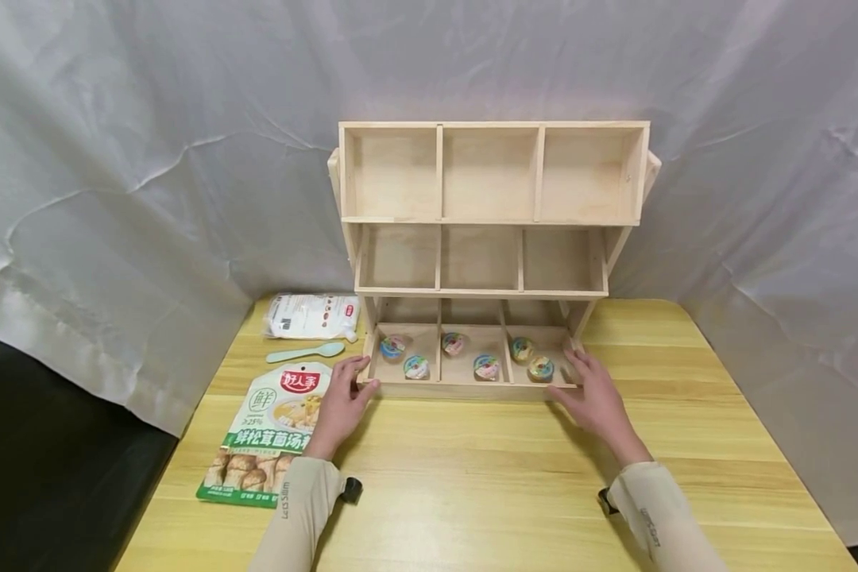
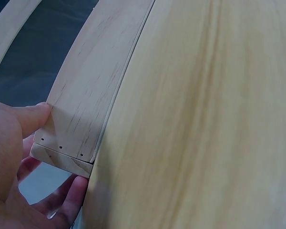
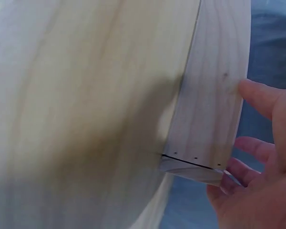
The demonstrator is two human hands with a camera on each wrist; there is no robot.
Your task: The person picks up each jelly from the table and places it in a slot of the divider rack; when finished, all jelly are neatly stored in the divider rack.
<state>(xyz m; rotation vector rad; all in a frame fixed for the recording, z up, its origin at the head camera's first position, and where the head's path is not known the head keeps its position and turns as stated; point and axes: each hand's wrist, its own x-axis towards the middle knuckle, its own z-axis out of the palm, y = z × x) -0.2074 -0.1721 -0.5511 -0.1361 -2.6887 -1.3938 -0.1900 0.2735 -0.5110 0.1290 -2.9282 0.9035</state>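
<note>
A three-tier wooden rack [image 1: 482, 293] stands on the table, each tier split into three compartments. In its bottom tray [image 1: 465, 390] lie small lidded cups, two per compartment: left [image 1: 416, 367], middle [image 1: 486, 367] and right [image 1: 540, 369]. My left hand [image 1: 342, 405] grips that tray's left front corner, the thumb on the front board [image 2: 86, 95] and fingers around the side. At the opposite corner my right hand [image 1: 600, 401] holds the tray likewise, its thumb at the front board's upper edge in the right wrist view. Both upper tiers hold nothing.
Left of the rack lie a green-and-white food packet [image 1: 257, 445] with mushroom pictures, a pale blue spoon [image 1: 303, 353] and a white spouted pouch [image 1: 311, 315]. Under them is a wooden table [image 1: 472, 485]. Grey curtains [image 1: 150, 159] hang behind and at both sides.
</note>
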